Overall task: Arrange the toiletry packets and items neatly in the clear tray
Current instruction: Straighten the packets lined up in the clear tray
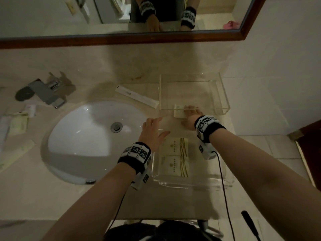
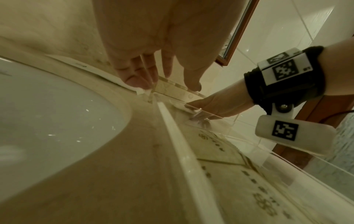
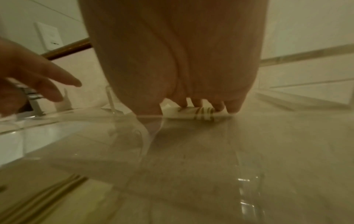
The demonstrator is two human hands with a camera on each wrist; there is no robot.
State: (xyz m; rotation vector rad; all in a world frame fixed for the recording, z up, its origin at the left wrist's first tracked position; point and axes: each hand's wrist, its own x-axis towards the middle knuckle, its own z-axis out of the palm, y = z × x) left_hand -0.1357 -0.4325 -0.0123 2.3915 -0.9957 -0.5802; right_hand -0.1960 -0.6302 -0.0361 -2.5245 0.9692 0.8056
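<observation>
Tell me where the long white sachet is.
In the head view, the long white sachet lies diagonally on the counter behind the sink, just left of the far clear tray, untouched by either hand.

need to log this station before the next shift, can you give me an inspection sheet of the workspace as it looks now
Surface: beige marble counter with an oval white sink.
Job's things: long clear acrylic tray holding two cream packets with gold stripes; a small cream packet under the right hand; a long white sachet left of the tray.
Clutter: pale packets left of the sink.
Grippers: left hand open, hovering at the tray's left wall; right hand fingers curled on the small packet.
Cables: black lead from the right wrist.
Surroundings: chrome tap, wood-framed mirror, tiled wall.
</observation>
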